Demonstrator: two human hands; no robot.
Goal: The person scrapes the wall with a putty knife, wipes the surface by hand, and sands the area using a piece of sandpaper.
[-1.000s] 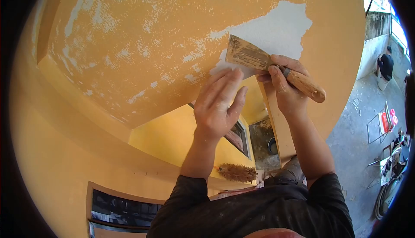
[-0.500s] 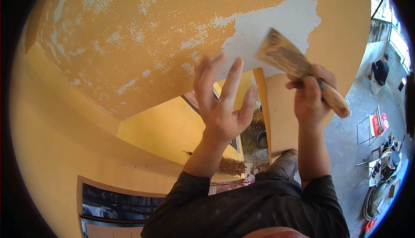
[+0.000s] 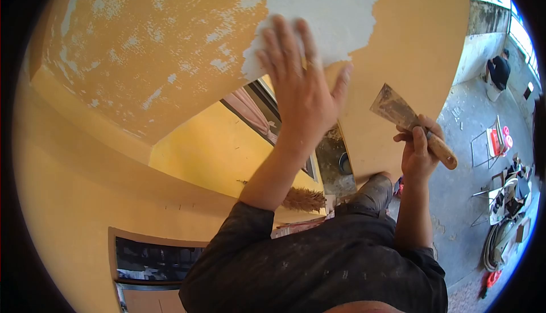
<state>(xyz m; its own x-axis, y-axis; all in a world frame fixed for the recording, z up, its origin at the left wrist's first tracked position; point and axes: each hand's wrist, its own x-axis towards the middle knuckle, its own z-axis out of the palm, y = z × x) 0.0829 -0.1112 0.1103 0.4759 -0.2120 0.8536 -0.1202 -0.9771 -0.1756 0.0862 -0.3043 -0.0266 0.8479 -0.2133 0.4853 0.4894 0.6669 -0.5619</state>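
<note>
My left hand [image 3: 304,88] is raised with its fingers spread, its fingertips overlapping the bare grey-white patch [image 3: 330,8] in the orange painted surface [image 3: 187,40]. That patch has ragged edges where the paint has come off, and smaller pale flecks run to the left of it. In my right hand [image 3: 420,151] is a putty knife [image 3: 396,106] with a wooden handle, its wide smeared blade pointing up and left. The knife stands apart from the patch, lower and to the right.
Under the orange surface is an opening with a window and pink curtain [image 3: 250,108]. A straw-like brush [image 3: 304,199] lies below it. On the right, a person in dark clothes [image 3: 500,74] is on the concrete floor [image 3: 438,199], near a folding chair [image 3: 493,142] and a coiled hose [image 3: 493,244].
My left hand has risen to the patch, its fingers straighter. My right hand has drawn the putty knife down and right, away from the patch. The view has shifted slightly.
</note>
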